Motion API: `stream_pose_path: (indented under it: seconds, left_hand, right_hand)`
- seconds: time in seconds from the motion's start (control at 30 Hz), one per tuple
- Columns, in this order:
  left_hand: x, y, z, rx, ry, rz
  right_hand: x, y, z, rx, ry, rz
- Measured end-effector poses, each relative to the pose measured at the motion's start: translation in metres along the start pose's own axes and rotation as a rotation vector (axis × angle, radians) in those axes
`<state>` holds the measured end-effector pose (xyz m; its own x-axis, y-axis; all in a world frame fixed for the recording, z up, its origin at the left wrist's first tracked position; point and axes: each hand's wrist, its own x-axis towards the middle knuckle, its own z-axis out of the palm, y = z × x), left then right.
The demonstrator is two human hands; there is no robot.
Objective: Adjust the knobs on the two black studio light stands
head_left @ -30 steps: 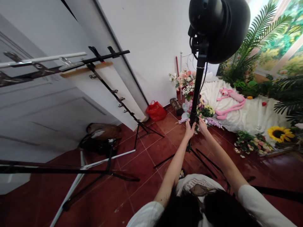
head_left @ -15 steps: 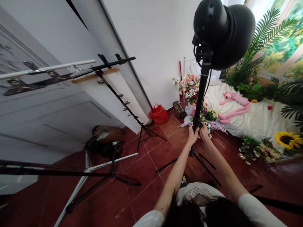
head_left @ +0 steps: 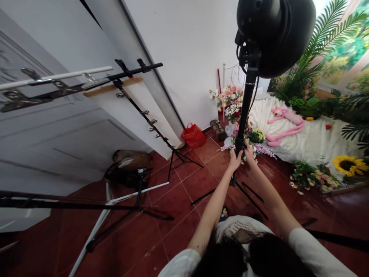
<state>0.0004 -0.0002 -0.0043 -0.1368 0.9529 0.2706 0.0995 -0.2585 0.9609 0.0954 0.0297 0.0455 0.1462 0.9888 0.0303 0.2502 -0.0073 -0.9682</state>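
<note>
A black light stand (head_left: pixel 245 109) rises in front of me, a large black studio lamp (head_left: pixel 275 36) on its top and a cable hanging beside the pole. My left hand (head_left: pixel 235 161) is closed round the pole just under a black collar. On the right side of that collar, my right hand (head_left: pixel 248 152) is closed at its knob, which the fingers partly hide. Below my hands the stand's spread legs (head_left: pixel 250 196) rest on the red tiled floor.
Left are backdrop stands with metal clamps (head_left: pixel 60 86), a white board (head_left: pixel 138 115) and white and black legs (head_left: pixel 98 227). A red bag (head_left: pixel 193 134) lies by the wall. Right are flowers (head_left: pixel 232 102), a pink plush toy (head_left: pixel 288 121) on white cloth, and a sunflower (head_left: pixel 347 165).
The lamp sits slightly higher in the view, and the pole above the collar shows a little longer. Both hands stay on the stand. The surroundings shift slightly with the camera.
</note>
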Motion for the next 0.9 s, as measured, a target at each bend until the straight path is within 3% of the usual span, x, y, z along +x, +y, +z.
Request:
stream_pose_path:
  seconds: [0.27, 0.37, 0.47, 0.57, 0.73, 0.8, 0.9]
  left_hand:
    - [-0.003, 0.012, -0.004, 0.079, -0.014, -0.02]
    - [-0.007, 0.019, -0.003, 0.158, 0.021, -0.041]
    - [-0.013, 0.023, 0.004, 0.158, 0.124, -0.062]
    - [-0.024, 0.02, 0.012, 0.135, 0.249, -0.091]
    - [-0.066, -0.004, 0.038, 0.228, 0.505, -0.283]
    - [-0.085, -0.014, 0.056, 0.246, 0.457, -0.358]
    - [-0.106, -0.02, 0.092, 0.099, 0.194, -0.345]
  right_hand:
    - [0.017, 0.003, -0.006, -0.25, 0.094, 0.087]
    - [0.007, 0.013, -0.009, -0.168, 0.085, 0.112]
    - [-0.02, 0.033, -0.026, -0.007, 0.042, 0.133]
    - [-0.058, 0.058, -0.064, 0.027, 0.077, 0.114]
    - [-0.125, 0.092, -0.155, -0.157, 0.231, 0.132]
    - [-0.152, 0.101, -0.193, -0.198, 0.371, 0.162]
    - [-0.197, 0.111, -0.241, -0.19, 0.611, 0.225]
